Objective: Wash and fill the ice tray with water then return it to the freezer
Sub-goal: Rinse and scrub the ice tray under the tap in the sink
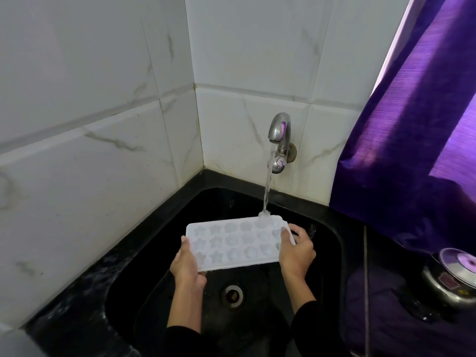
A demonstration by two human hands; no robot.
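Observation:
A white ice tray (235, 242) with star and flower shaped cells is held level over the black sink (332, 243). My left hand (186, 265) grips its left end, thumb on the top rim. My right hand (296, 251) grips its right end, thumb on top. Water runs from the metal tap (279, 130) on the back wall and lands on the tray's far right corner.
The sink drain (232, 296) lies below the tray. White tiled walls close in on the left and back. A purple curtain (412, 124) hangs at the right. A steel pot with a lid (453, 274) stands on the dark counter at the right.

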